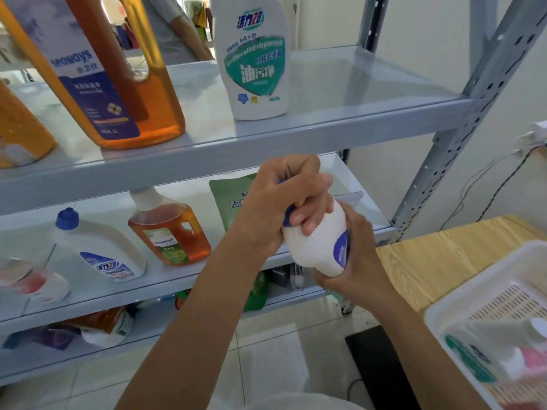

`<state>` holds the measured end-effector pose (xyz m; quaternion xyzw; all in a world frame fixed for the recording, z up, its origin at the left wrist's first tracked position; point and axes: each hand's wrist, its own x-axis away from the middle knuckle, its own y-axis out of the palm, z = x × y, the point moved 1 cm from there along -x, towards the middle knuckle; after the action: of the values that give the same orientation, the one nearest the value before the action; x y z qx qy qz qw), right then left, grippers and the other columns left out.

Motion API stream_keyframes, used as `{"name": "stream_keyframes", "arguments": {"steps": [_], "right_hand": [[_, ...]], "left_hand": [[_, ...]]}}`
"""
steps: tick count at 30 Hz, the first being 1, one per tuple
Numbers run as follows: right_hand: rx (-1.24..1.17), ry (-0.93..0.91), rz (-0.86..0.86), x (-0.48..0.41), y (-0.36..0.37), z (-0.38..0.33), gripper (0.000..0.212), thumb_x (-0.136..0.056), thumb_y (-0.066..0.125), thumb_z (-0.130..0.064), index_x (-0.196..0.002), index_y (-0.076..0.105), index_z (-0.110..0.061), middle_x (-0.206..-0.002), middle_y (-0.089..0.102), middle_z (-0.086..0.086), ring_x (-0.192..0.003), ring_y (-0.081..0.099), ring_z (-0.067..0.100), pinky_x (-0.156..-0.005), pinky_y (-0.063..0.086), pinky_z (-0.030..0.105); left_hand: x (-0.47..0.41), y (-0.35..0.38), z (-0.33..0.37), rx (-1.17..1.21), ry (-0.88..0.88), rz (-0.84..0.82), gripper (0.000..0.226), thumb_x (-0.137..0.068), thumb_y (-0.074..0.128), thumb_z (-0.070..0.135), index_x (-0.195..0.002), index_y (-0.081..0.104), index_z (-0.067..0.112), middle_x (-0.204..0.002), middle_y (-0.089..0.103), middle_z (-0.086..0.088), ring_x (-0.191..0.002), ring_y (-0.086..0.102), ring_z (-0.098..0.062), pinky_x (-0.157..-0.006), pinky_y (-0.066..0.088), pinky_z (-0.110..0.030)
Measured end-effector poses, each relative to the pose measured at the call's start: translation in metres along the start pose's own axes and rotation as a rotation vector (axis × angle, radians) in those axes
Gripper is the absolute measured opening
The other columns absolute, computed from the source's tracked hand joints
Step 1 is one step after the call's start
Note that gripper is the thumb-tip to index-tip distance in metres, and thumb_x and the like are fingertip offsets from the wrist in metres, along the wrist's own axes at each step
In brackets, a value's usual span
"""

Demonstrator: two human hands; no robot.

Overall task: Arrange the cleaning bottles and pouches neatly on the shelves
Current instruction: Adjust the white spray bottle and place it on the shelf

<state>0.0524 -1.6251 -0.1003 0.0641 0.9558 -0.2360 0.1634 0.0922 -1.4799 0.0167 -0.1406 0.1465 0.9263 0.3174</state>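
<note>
Well, from my seat the grey rack (461, 119) fills the view. The coming move turns on its middle shelf (343, 173), which lies straight past the hands and has a bare stretch to the right of the green pouch (231, 196). The white bottle (316, 247) I'm carrying hangs in front of that shelf's front edge, not yet over it. Its long axis is steeply tilted, with the blue cap (286, 218) up and to the left, toward the shelf, and the base down and to the right, toward me. Both hands are clamped on it, close together. The left hand (284, 199) is the upper one and, I judge, nearer the shelf. Its fingers (313, 220) curl tightly round the neck and cap, so only slivers of blue show. The right hand (358, 261) cups the base from below and from the right. I reckon the bottle needs righting before it goes in beside the pouch.
</note>
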Motion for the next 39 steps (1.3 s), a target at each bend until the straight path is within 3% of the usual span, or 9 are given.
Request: {"name": "stream_keyframes", "arguments": {"steps": [7, 13, 19, 22, 25, 28, 31, 34, 39], "right_hand": [[0.729, -0.104, 0.537, 0.001, 0.007, 0.003, 0.093, -0.059, 0.076, -0.035, -0.133, 0.025, -0.014, -0.126, 0.04, 0.013, -0.119, 0.039, 0.031, -0.099, 0.034, 0.053], [0.761, -0.013, 0.555, 0.002, -0.007, 0.016, 0.101, -0.059, 0.081, -0.033, -0.137, 0.021, -0.015, -0.127, 0.043, 0.018, -0.121, 0.039, 0.033, -0.102, 0.031, 0.054], [0.827, -0.099, 0.599, 0.005, -0.008, 0.012, 0.088, -0.065, 0.071, -0.036, -0.135, 0.024, -0.013, -0.127, 0.038, 0.015, -0.12, 0.039, 0.033, -0.102, 0.031, 0.056], [0.84, -0.102, 0.6, 0.004, -0.007, 0.013, 0.087, -0.066, 0.073, -0.035, -0.135, 0.024, -0.013, -0.128, 0.038, 0.014, -0.121, 0.039, 0.032, -0.102, 0.032, 0.056], [0.829, -0.081, 0.589, 0.007, -0.01, 0.016, 0.092, -0.062, 0.076, -0.031, -0.135, 0.023, -0.014, -0.129, 0.039, 0.015, -0.122, 0.038, 0.033, -0.103, 0.031, 0.056], [0.82, -0.093, 0.59, 0.007, -0.011, 0.016, 0.09, -0.063, 0.074, -0.031, -0.135, 0.023, -0.014, -0.129, 0.039, 0.016, -0.123, 0.039, 0.033, -0.102, 0.032, 0.058], [0.838, -0.122, 0.599, 0.006, -0.008, 0.014, 0.085, -0.066, 0.07, -0.035, -0.134, 0.025, -0.013, -0.128, 0.037, 0.015, -0.122, 0.038, 0.032, -0.102, 0.032, 0.057], [0.816, -0.095, 0.588, 0.007, -0.007, 0.014, 0.09, -0.063, 0.076, -0.032, -0.135, 0.024, -0.014, -0.129, 0.037, 0.014, -0.123, 0.037, 0.031, -0.103, 0.031, 0.056], [0.792, -0.093, 0.581, 0.008, -0.009, 0.014, 0.093, -0.061, 0.078, -0.029, -0.135, 0.023, -0.014, -0.129, 0.037, 0.015, -0.123, 0.037, 0.032, -0.103, 0.032, 0.057]], "left_hand": [[0.002, 0.0, -0.007, -0.31, -0.126, 0.712, 0.03, -0.095, 0.053, 0.012, -0.065, 0.047, 0.012, -0.046, 0.048, 0.004, -0.043, 0.044, -0.009, -0.055, 0.044, -0.022], [0.015, -0.021, -0.012, -0.051, -0.201, 0.233, 0.028, -0.101, 0.04, 0.01, -0.121, 0.059, 0.012, -0.117, 0.068, -0.005, -0.111, 0.063, -0.016, -0.095, 0.051, -0.029], [0.016, -0.02, -0.01, -0.512, -0.082, 0.544, 0.017, -0.072, 0.083, 0.018, -0.081, 0.068, 0.022, -0.081, 0.063, 0.001, -0.065, 0.052, -0.005, -0.061, 0.044, -0.013], [0.017, -0.026, -0.01, -0.43, -0.137, 0.318, 0.03, -0.074, 0.072, 0.044, -0.099, 0.067, 0.029, -0.096, 0.063, 0.009, -0.085, 0.058, -0.003, -0.075, 0.048, -0.014], [0.024, -0.036, -0.01, -0.242, -0.097, 0.045, 0.031, -0.095, 0.054, 0.023, -0.124, 0.06, 0.014, -0.126, 0.063, -0.001, -0.121, 0.057, -0.016, -0.1, 0.047, -0.032], [0.023, -0.034, -0.007, -0.31, -0.053, 0.212, 0.023, -0.084, 0.066, 0.0, -0.107, 0.068, 0.007, -0.103, 0.07, -0.005, -0.097, 0.064, -0.015, -0.086, 0.05, -0.027], [0.02, -0.035, -0.01, -0.42, -0.113, 0.324, 0.03, -0.07, 0.082, 0.026, -0.097, 0.069, 0.025, -0.093, 0.061, 0.002, -0.081, 0.056, -0.005, -0.072, 0.048, -0.015], [0.026, -0.039, -0.012, -0.248, -0.194, 0.018, 0.058, -0.08, 0.069, 0.051, -0.131, 0.052, 0.032, -0.128, 0.058, 0.003, -0.118, 0.054, -0.003, -0.097, 0.047, -0.023], [0.026, -0.034, -0.008, -0.261, -0.103, 0.137, 0.032, -0.083, 0.067, 0.002, -0.114, 0.065, 0.012, -0.107, 0.069, 0.005, -0.103, 0.062, -0.008, -0.084, 0.049, -0.019]]}}
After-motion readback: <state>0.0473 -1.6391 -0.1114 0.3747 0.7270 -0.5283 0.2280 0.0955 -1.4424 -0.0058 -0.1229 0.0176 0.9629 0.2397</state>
